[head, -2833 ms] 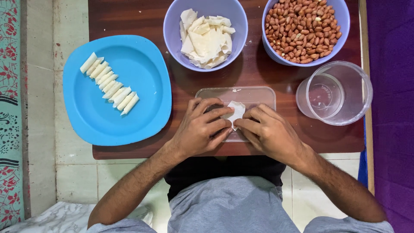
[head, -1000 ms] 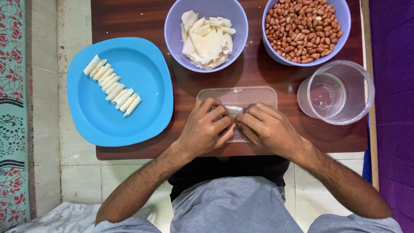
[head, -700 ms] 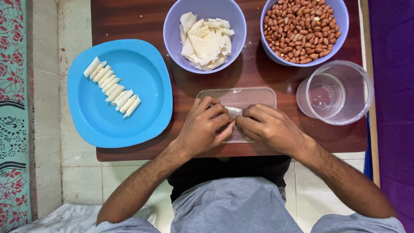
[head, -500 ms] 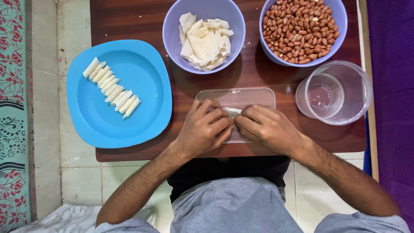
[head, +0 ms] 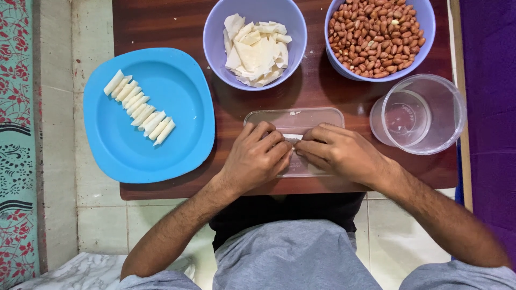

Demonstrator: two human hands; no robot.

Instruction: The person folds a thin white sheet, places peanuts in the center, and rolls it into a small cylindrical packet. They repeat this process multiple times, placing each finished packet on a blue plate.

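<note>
My left hand (head: 257,157) and my right hand (head: 339,153) meet over a clear plastic lid (head: 293,116) lying on the dark wooden table (head: 161,27). Between their fingertips they pinch a small white pastry roll (head: 293,138), mostly hidden by the fingers. To the left, a blue plate (head: 177,107) carries a diagonal row of several finished white rolls (head: 140,106). A lilac bowl (head: 215,32) at the back holds flat white pastry sheets (head: 255,51). Another lilac bowl (head: 424,43) at the back right is full of peanuts (head: 376,35).
A clear plastic container (head: 419,114) stands at the right of the table, right of my right hand. Tiled floor lies left of the table, with a patterned mat (head: 16,134) at the far left. A purple cloth (head: 489,107) runs along the right side.
The flat white piece seen between my fingers earlier has been rolled up tight; both hands have closed in over it. The bowls, plate and container have not moved.
</note>
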